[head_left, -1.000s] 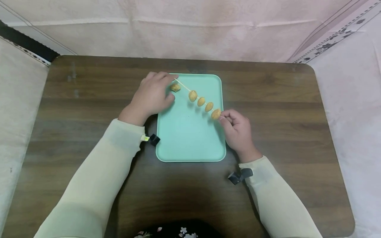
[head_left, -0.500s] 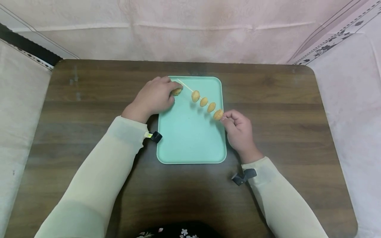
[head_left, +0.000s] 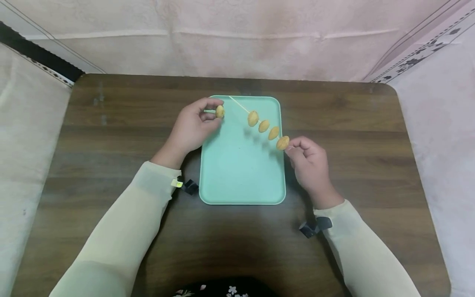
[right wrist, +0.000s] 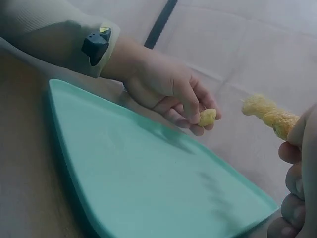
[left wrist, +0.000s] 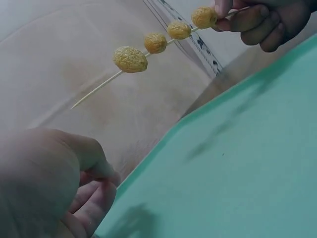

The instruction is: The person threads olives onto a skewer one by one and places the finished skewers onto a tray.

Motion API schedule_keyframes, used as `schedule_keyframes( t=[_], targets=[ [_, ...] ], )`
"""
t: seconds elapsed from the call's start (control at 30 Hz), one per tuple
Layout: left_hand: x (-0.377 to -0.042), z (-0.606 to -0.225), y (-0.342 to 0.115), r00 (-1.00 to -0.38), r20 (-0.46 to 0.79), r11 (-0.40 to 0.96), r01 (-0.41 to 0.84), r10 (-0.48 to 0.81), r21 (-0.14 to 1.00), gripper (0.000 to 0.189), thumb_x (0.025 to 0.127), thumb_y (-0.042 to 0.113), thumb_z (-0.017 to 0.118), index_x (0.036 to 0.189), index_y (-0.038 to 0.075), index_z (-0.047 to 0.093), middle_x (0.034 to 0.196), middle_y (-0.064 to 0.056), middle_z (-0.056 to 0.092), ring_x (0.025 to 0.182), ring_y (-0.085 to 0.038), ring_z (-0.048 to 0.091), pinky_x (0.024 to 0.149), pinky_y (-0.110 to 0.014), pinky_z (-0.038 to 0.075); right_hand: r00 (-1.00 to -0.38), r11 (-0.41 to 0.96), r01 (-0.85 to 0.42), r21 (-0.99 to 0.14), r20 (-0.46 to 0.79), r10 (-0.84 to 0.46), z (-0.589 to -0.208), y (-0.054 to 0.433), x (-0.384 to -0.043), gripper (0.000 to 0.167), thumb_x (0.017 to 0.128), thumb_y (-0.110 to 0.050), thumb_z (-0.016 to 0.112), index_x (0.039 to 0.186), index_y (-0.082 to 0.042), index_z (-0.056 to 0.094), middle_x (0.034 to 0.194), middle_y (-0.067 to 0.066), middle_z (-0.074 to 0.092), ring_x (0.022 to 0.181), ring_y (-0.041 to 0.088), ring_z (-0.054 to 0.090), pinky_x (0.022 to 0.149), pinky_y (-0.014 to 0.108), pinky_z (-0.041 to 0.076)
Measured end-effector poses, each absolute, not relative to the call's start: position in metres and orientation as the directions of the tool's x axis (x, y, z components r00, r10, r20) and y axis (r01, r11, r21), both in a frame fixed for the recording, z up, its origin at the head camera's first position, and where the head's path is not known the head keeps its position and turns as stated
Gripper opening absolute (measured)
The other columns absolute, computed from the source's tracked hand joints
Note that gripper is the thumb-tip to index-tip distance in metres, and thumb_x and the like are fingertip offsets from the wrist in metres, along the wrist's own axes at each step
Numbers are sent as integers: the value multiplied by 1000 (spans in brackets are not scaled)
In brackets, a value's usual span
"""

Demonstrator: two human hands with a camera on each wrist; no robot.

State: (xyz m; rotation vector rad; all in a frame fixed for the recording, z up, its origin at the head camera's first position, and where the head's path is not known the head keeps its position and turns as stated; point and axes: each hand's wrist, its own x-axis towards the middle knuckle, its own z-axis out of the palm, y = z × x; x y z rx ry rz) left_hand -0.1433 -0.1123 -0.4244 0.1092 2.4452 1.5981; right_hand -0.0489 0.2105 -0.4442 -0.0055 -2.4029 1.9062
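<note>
My left hand (head_left: pixel 194 126) pinches a small golden-yellow wrinkled ball (head_left: pixel 220 111) between thumb and fingers over the upper left of the mint-green tray (head_left: pixel 243 175). In the right wrist view that loose ball (right wrist: pixel 207 117) shows at the fingertips. A thin wooden skewer (left wrist: pixel 96 90) bears several similar wrinkled balls, spaced along it. The right hand (head_left: pixel 309 167) pinches the skewer's near end, just behind the last ball (head_left: pixel 283 143). Its bare pointed end slants up and left, apart from the left hand. The skewer hangs above the tray, with its shadow below.
The tray lies on a dark wooden table (head_left: pixel 371 165). Pale cloth (head_left: pixel 259 45) hangs behind the table and at both sides. Each wrist carries a small black camera (head_left: pixel 190 187) near the cuff.
My left hand has taken the loose ball from the tray and lifted it, turning to face the skewer. The right hand and skewer have shifted slightly right.
</note>
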Motion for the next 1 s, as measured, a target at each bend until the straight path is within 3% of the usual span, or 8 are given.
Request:
schedule_keyframes(
  t=[0.3,0.53,0.63,0.87,1.0],
  targets=[
    [-127,-419,-112,-982,-159,80,-151,102,985,51,101,14,86,150,15,72,144,-4,68,114,-21,80,98,-27,66,-996,370,-85,-925,81,-27,-429,211,-31,16,106,-4,67,95,0,78,61,-2,54,62,17,48,56,27,42],
    [-120,-419,-112,-991,-104,-116,-114,89,987,44,108,7,76,150,2,69,137,-11,69,113,-23,81,106,-33,66,-995,377,-100,-921,90,-46,-428,211,-23,15,106,-2,68,96,0,78,61,5,56,60,15,47,54,26,41],
    [-118,-421,-112,-994,-83,-113,-90,72,989,43,107,8,77,150,2,70,131,-9,71,110,-20,82,104,-31,67,-993,386,-120,-915,105,-60,-430,210,-22,14,106,-1,68,96,-1,78,61,8,57,59,15,47,53,26,40],
    [-114,-422,-112,-999,-5,-78,-9,49,997,40,105,11,81,145,9,74,126,-8,73,107,-18,83,99,-30,68,-988,408,-151,-900,136,-67,-431,209,-21,13,104,1,69,95,-3,78,60,-2,54,56,14,44,50,26,36],
    [-114,-422,-113,-999,22,-79,19,39,997,40,103,11,83,142,4,74,126,-7,74,106,-18,83,98,-30,68,-988,408,-153,-900,139,-65,-431,208,-21,13,104,1,69,95,-3,78,59,-1,53,56,15,44,50,27,36]
  ],
)
